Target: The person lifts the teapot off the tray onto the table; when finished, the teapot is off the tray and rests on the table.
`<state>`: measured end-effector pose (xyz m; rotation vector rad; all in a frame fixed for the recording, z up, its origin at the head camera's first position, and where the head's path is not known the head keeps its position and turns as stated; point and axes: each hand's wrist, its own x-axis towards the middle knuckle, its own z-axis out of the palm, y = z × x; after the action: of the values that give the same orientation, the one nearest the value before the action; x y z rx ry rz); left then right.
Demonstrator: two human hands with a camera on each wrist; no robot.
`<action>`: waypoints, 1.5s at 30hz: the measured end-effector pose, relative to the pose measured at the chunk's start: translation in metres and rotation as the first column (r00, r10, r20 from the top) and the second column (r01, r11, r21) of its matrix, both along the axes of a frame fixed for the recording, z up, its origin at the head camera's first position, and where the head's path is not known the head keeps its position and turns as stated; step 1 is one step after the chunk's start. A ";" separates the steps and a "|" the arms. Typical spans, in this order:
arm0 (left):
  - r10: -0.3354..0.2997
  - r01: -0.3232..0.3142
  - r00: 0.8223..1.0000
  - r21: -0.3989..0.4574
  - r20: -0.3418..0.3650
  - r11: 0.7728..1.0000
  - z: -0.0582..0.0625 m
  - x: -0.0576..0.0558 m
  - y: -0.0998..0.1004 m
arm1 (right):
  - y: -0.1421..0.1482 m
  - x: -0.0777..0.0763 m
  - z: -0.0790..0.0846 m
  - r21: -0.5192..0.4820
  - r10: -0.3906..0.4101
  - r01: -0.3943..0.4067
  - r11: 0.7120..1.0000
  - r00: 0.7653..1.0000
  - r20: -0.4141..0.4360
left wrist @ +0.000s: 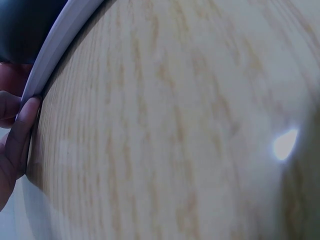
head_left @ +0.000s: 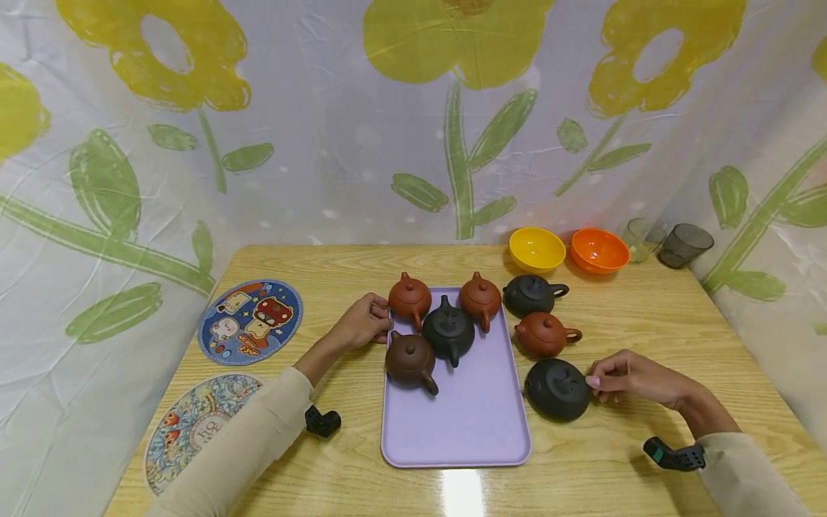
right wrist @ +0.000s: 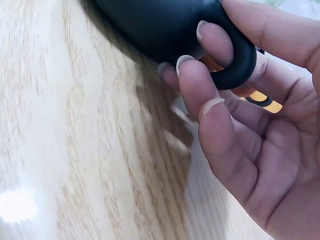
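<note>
My left hand (head_left: 365, 320) holds the left rim of a lilac tray (head_left: 481, 438), its fingers pinching the rim in the left wrist view. Two reddish clay teapots (head_left: 410, 296) stand at the tray's far end. Between them and nearer me sit a black teapot (head_left: 448, 330) and, at its left, a dark brown teapot (head_left: 410, 361). Off the tray to the right, my right hand (head_left: 636, 379) grips the handle of another black teapot (head_left: 557, 390). In the right wrist view, its fingers curl through the looped handle (right wrist: 242, 70). The teapot's spout is mostly hidden.
Behind the gripped teapot stand a reddish teapot (head_left: 544, 334) and a black teapot (head_left: 531, 295). A yellow bowl (head_left: 538, 251), an orange bowl (head_left: 599, 253) and two glasses (head_left: 686, 245) line the back right. Two patterned placemats (head_left: 250, 322) lie at left.
</note>
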<state>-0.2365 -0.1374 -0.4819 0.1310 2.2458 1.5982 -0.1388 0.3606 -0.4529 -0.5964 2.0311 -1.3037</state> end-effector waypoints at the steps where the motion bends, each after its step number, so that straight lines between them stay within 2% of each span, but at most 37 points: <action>1: 0.000 0.000 1.000 -0.001 0.002 1.000 0.000 0.000 0.000 | 0.000 0.000 -0.001 0.001 -0.002 0.002 1.000 1.000 0.001; 11: 0.003 -0.003 1.000 -0.001 0.004 1.000 0.000 0.001 -0.001 | 0.002 0.000 -0.001 0.004 -0.021 0.021 1.000 0.999 0.031; 16: -0.003 0.003 1.000 -0.005 -0.005 1.000 -0.001 -0.001 -0.001 | 0.003 0.001 0.003 0.063 -0.099 0.097 0.993 0.995 0.022; 19: -0.005 0.005 1.000 -0.019 0.001 1.000 -0.001 -0.002 -0.001 | 0.004 0.002 0.009 0.101 -0.172 0.172 0.980 0.985 -0.007; 22: -0.011 0.011 1.000 -0.034 0.003 0.999 -0.002 -0.002 -0.001 | 0.004 0.004 0.016 0.129 -0.255 0.263 0.956 0.964 -0.076; 28: -0.011 0.011 1.000 -0.031 -0.011 0.999 -0.003 -0.001 -0.001 | -0.010 0.008 0.033 0.153 -0.386 0.423 0.893 0.895 -0.222; 31: -0.010 0.009 1.000 -0.025 -0.020 1.000 -0.002 -0.001 -0.001 | -0.027 0.012 0.041 0.108 -0.427 0.461 0.881 0.873 -0.236; 33: -0.010 0.010 1.000 -0.021 -0.022 1.000 -0.002 -0.001 -0.001 | -0.041 0.014 0.045 0.073 -0.444 0.470 0.880 0.866 -0.228; 37: -0.009 0.009 1.000 -0.015 -0.010 1.000 -0.002 0.000 -0.001 | -0.073 0.017 0.051 0.022 -0.457 0.468 0.883 0.871 -0.182; 45: -0.003 0.003 1.000 -0.023 0.003 1.000 -0.002 -0.001 -0.001 | -0.127 0.024 0.056 -0.025 -0.414 0.413 0.910 0.904 -0.104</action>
<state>-0.2371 -0.1387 -0.4835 0.1254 2.2593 1.5696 -0.1150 0.2332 -0.3969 -0.2412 2.3326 -1.5402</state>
